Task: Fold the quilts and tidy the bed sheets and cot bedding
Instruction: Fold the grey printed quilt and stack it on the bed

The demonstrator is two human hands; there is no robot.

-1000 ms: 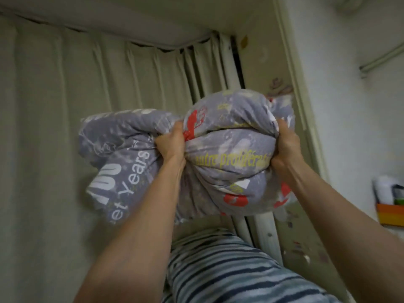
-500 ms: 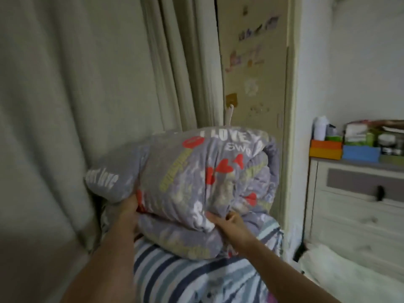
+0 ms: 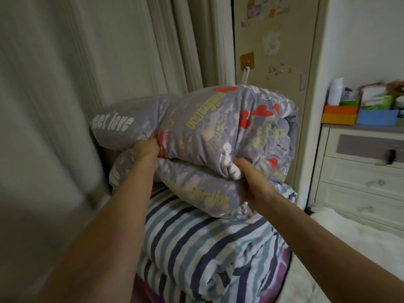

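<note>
Your left hand (image 3: 146,149) and right hand (image 3: 253,178) are bare, with no rings, gloves or watch showing. Both forearms are bare too, uncovered right up to the picture's lower edge, so no sleeve or cuff shows. Your fingertips are buried in fabric.

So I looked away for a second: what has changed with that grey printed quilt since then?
The grey printed quilt came down from head height onto the striped quilt. The left hand and right hand still grip it; the right shifted from its side to its front fold.
</note>
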